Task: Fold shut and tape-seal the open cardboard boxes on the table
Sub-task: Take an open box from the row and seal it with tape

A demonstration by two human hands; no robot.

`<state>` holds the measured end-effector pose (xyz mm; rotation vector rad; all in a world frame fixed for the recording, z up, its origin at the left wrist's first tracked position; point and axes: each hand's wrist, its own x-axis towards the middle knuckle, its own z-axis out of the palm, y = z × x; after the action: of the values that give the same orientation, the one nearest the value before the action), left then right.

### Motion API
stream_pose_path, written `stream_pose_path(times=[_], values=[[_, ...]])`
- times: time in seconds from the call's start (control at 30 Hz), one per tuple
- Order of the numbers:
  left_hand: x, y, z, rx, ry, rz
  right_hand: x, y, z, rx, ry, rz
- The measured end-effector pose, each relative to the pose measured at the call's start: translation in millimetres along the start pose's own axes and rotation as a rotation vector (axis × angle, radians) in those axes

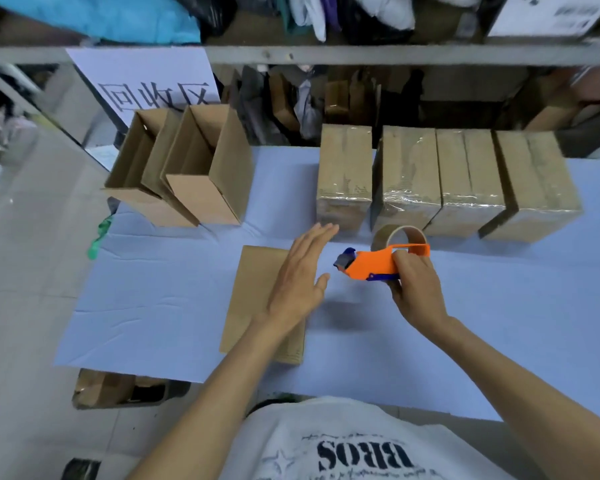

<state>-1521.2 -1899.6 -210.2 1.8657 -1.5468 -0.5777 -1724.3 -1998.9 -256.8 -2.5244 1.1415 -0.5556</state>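
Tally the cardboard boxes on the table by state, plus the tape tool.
Taped-shut brown cardboard boxes: 4
Open-topped brown cardboard boxes: 2
Closed, untaped brown cardboard box: 1
Orange tape dispenser: 1
Total: 8

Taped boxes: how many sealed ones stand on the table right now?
4, in a row along the table's far right edge: one leftmost, then three pressed together. None look hidden.

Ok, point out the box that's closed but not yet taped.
It's the box lying under the left hand at the table's near edge. Its cardboard is bare, while the four boxes in the far right row carry shiny tape and the two far left ones gape open.
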Motion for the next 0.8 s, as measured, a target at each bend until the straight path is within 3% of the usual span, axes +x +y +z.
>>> stream_pose_path(times=[0.17, 0.33, 0.53, 0.8], values=[[1, 4, -10, 0.031, -0.002, 0.168, 9, -12, -14, 0.015, 0.056, -0.009], [6, 8, -23, -0.092, 0.034, 0.134, 11, -11, -23, 0.067, 0.073, -0.115], [20, 11, -49, -0.262, -0.011, 0.098, 13, -21, -37, 0.156, 0.088, -0.057], [41, 19, -61, -0.416, -0.191, 0.074, 25, -31, -50, 0.194, 0.030, -0.093]])
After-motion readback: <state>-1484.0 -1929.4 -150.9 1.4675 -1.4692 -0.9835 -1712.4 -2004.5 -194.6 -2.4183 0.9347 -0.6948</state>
